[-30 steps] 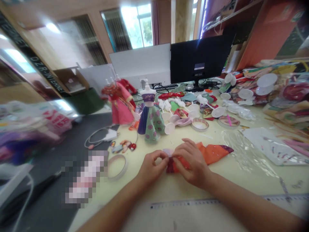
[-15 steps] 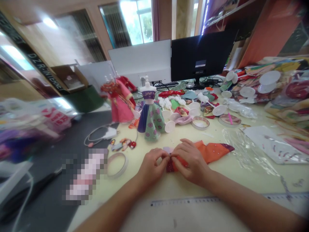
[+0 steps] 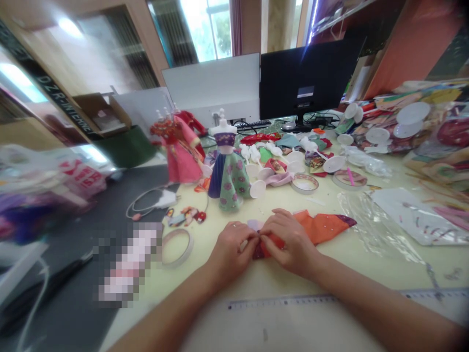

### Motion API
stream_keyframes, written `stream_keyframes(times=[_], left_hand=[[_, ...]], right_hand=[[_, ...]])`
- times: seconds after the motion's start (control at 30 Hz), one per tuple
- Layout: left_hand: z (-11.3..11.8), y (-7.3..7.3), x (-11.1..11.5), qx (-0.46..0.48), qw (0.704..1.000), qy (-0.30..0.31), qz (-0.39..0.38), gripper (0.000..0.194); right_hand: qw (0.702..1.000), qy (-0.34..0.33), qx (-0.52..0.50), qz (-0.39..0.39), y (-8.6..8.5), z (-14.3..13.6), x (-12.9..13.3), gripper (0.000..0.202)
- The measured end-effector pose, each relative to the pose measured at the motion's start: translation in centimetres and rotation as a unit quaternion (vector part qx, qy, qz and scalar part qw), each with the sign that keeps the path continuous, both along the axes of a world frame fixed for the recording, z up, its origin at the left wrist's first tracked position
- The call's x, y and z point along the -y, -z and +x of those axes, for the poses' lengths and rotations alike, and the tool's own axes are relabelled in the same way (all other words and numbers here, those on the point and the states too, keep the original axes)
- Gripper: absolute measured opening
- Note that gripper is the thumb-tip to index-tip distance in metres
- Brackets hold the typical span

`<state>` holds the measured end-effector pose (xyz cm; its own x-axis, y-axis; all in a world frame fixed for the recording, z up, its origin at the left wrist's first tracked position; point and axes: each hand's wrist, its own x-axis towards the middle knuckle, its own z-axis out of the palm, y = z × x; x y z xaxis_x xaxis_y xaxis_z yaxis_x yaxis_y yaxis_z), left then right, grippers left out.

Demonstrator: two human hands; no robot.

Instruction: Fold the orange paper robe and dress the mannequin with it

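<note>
On the table straight ahead of you lies the orange cloth, its near end between your two hands and its far end, tipped in dark purple, stretching out to the right. Your left hand has thumb and forefinger brought together at the dark red edge, and your right hand meets it there with the same pinching grip, its palm covering the middle of the cloth. What lies exactly between your fingertips is too small to tell. A pale lilac piece shows just behind them.

Near you, a ruler lies crosswise, and your right forearm passes over it, hiding a stretch. To the left of your left hand sits a wide ring, with small colourful trinkets just behind it and a white charger beyond. Directly behind your hands, a doll form in a purple top and green flowered skirt stands upright, the nearest tall thing; a pink dress stands behind it to the left. To its right, a small tape roll lies before a jumble of doll clothes. A clear plastic sheet is spread beside the cloth's far end, below a dark monitor at the back.
</note>
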<state>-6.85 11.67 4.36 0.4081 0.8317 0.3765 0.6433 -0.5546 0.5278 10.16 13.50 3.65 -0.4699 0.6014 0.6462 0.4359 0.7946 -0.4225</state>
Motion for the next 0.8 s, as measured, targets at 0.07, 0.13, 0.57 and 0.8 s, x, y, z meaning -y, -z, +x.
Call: stream_keyframes(times=[0.07,0.13,0.57,0.8], left_hand=[[0.0,-0.03,0.0,0.0,1.0,0.0,0.0,0.017],[0.01,-0.04,0.0,0.001,1.0,0.002,-0.002,0.017],[0.09,-0.16,0.07,0.016,0.999,-0.002,-0.028,0.016],[0.03,0.08,0.07,0.018,1.0,0.005,-0.018,0.015]], right_hand=[[1.0,-0.001,0.002,0.001,0.02,-0.02,-0.05,0.011],[1.0,-0.002,0.004,0.001,0.05,-0.05,-0.11,0.011],[1.0,-0.009,0.011,-0.01,0.03,0.05,-0.08,0.01],[1.0,-0.005,0.006,-0.001,0.12,-0.01,-0.13,0.01]])
